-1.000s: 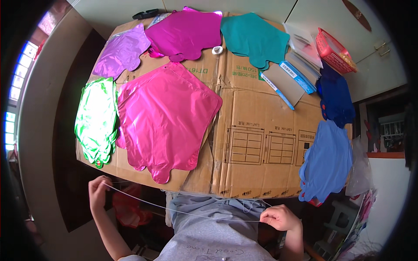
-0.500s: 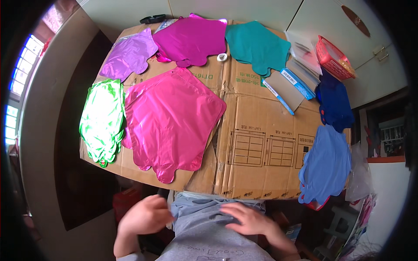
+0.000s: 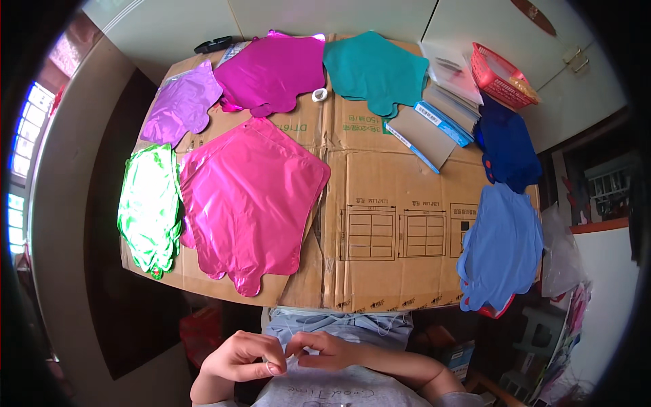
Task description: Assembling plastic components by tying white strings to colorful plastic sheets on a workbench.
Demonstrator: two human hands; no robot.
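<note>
Left end of the cardboard sheet [image 3: 380, 163]: green foil stack [image 3: 149, 210], shiny, strong glare, lobed end toward the person. Lilac foil piece [image 3: 180, 105] just beyond it, lobes angled right. Black object [image 3: 213, 45] at the far edge, kind unclear.

Left hand [image 3: 247, 356] is off the near edge, in front of the grey shirt [image 3: 332, 386]. Fingers bent, thumb tip close to index. Thin pale strand [image 3: 269, 368] at those fingertips, too small to confirm as string; can't tell if it's pinched or just lying on the finger.

Pink foil stack [image 3: 254, 203] lies flat on the board, biggest of the lot, lobes toward the near edge, well apart from both hands. Magenta foil stack [image 3: 274, 74] behind it, small white ring-shaped item [image 3: 319, 95] just off its right corner.

Right hand [image 3: 325, 349]: fingers curled, tips just beside the left hand's; contact unclear, can't tell if it grips anything.

Teal foil stack [image 3: 376, 71] at the far edge, lobes toward the person. Then flat grey item with blue edge [image 3: 420, 132], red basket [image 3: 502, 78], dark blue stack [image 3: 508, 149], light blue stack [image 3: 502, 244] at the right edge, clear plastic bag [image 3: 563, 258] beside it
</note>
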